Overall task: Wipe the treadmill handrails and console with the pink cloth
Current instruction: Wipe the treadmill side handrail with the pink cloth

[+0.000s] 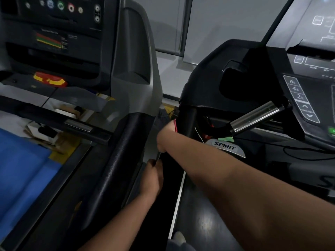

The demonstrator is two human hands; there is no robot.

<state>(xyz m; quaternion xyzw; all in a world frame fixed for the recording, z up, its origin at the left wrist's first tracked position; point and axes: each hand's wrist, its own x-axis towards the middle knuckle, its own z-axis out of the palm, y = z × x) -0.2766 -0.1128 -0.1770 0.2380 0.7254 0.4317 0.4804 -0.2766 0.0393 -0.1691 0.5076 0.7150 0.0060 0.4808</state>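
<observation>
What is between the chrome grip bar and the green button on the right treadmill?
In the head view, the arrow keys of the black console lie between the chrome bar and the green button.

Neighbouring treadmill (126, 69) on the left, grey body, dark console panel with a row of round buttons (54, 5) far left and a striped red-yellow-green chart (49, 40) below them. Red and yellow safety key (49, 80) under that panel. Blue sheet (21, 169) near left on its deck. Cardboard pieces (54, 140) on the floor just beyond the sheet. Yellow floor marking (169, 108) between the two machines. Grey wall panels (226, 24) far behind. Glossy dark floor (204, 223) near right.
</observation>
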